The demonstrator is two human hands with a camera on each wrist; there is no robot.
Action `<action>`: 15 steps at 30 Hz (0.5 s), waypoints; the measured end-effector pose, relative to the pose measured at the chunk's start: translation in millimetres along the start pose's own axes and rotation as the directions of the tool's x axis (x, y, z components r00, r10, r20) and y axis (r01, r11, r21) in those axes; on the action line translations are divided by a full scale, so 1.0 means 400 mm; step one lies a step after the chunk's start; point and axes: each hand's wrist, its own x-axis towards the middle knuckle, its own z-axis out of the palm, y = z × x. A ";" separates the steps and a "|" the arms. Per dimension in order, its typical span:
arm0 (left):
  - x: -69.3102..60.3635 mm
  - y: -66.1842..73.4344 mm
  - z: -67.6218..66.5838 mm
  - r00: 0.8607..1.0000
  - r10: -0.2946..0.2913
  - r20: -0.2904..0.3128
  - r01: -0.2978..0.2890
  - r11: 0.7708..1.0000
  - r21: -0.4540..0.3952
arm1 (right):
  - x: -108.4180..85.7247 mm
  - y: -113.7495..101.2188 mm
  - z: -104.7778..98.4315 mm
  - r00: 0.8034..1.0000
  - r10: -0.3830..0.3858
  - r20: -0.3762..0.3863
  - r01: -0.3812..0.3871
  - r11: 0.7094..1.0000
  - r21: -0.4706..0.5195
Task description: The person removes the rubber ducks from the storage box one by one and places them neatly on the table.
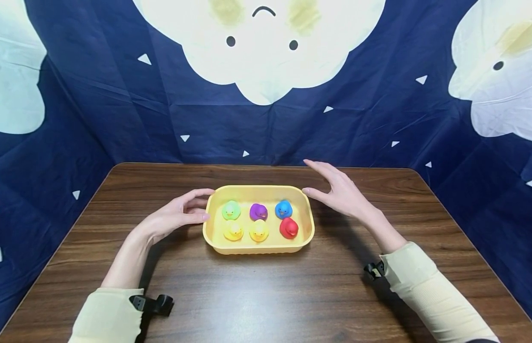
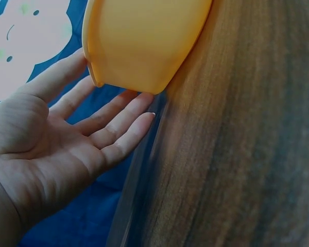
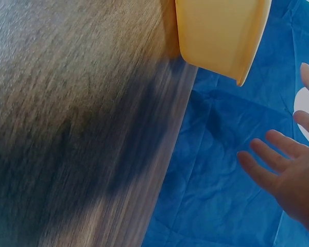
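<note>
A pale yellow rectangular tub (image 1: 258, 250) stands on the table with several small rubber ducks in it. Across its far row sit a green duck (image 1: 231, 210), a purple duck (image 1: 258, 212) and a blue duck (image 1: 284, 209). Two yellow ducks (image 1: 233, 230) and a red duck (image 1: 289, 228) make up the near row. My left hand (image 1: 180, 212) is at the tub's left end, fingers spread and relaxed; the left wrist view shows its thumb at the tub's rim (image 2: 91, 67). To the right, my right hand (image 3: 293, 175) hovers with spread fingers, apart from the tub and holding nothing.
The brown wooden table (image 1: 248, 295) reaches back to a dark blue cloth (image 1: 231, 124) printed with white clouds and small triangles. This cloth also hangs at both sides. Black straps with small devices (image 1: 152, 304) are on both sleeves.
</note>
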 end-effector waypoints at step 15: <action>0.004 -0.008 0.001 1.000 -0.007 -0.010 0.007 0.999 0.053 | 0.000 -0.004 0.005 1.000 0.001 0.004 -0.001 1.000 -0.002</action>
